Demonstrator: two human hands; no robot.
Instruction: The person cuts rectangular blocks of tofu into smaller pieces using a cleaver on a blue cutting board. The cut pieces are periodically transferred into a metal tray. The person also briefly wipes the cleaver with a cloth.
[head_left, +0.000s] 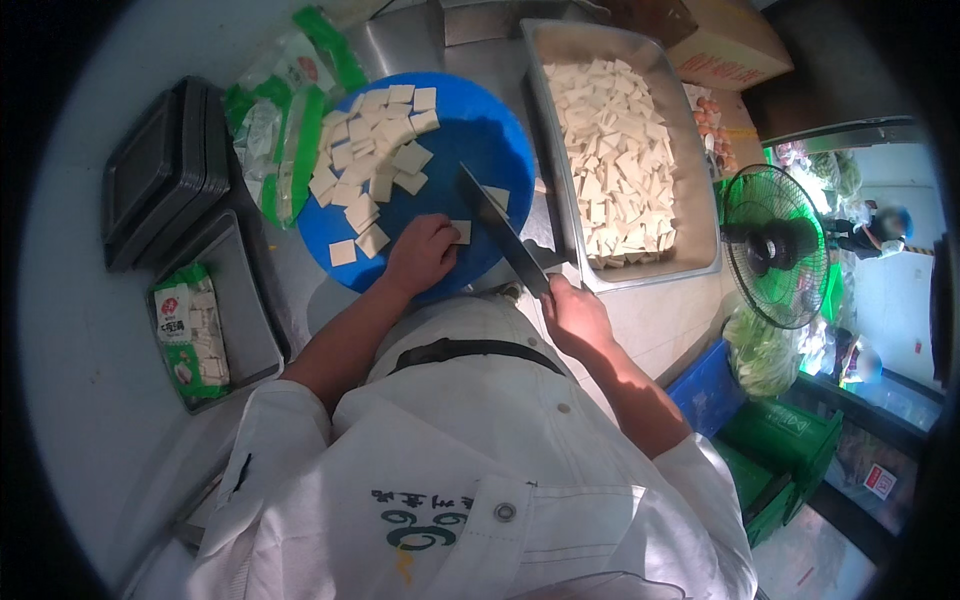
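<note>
On a round blue cutting board (480, 112) lie many pale square pieces, which look like tofu (367, 161), heaped toward the back left. My left hand (422, 253) rests at the board's near edge, its fingertips on one pale square (462, 232). My right hand (579, 313) grips the handle of a cleaver (501, 229). Its blade slants up and left over the board, just right of that square. Another pale piece (497, 198) is partly hidden behind the blade. Right of the board stands a deep steel pan (694, 225) holding a heap of cut pale pieces (615, 165).
Green-and-clear plastic packaging (289, 135) lies left of the board. Further left are stacked dark trays (161, 172) and a tray (251, 322) with a filled packet (191, 330). Eggs (712, 124), a standing fan (776, 246) and a green bin (780, 450) are at right. Two people (874, 231) appear beyond.
</note>
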